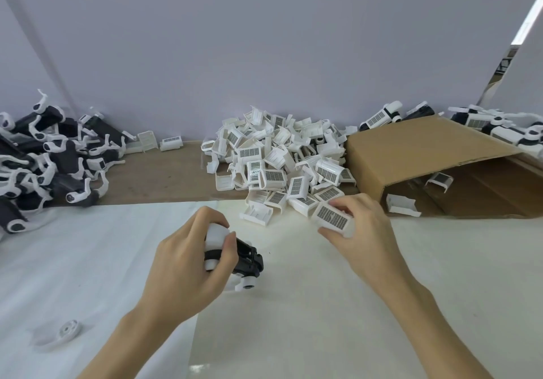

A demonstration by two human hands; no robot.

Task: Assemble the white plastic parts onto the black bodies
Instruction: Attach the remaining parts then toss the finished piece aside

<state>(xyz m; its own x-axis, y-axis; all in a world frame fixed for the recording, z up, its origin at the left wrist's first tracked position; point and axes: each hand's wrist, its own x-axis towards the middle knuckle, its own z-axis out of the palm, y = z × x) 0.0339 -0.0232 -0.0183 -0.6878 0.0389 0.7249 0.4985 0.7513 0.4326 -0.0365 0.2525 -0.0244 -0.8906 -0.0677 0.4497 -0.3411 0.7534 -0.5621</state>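
Observation:
My left hand (188, 256) grips a black body (245, 258) with white end pieces, holding it just above the white sheet at the centre. My right hand (360, 228) pinches a white plastic part (333, 218) with a dark grille patch, right of the body and apart from it. Behind my right hand lies a heap of the same white parts (279, 158). A pile of black bodies (50, 161) with white arms sits at the far left.
An open cardboard box (411, 155) lies on its side at the right, with a few white parts inside. Assembled units (496, 127) lie behind it. A loose white round piece (68, 330) rests on the white sheet (88, 246) at lower left. A wall stands close behind.

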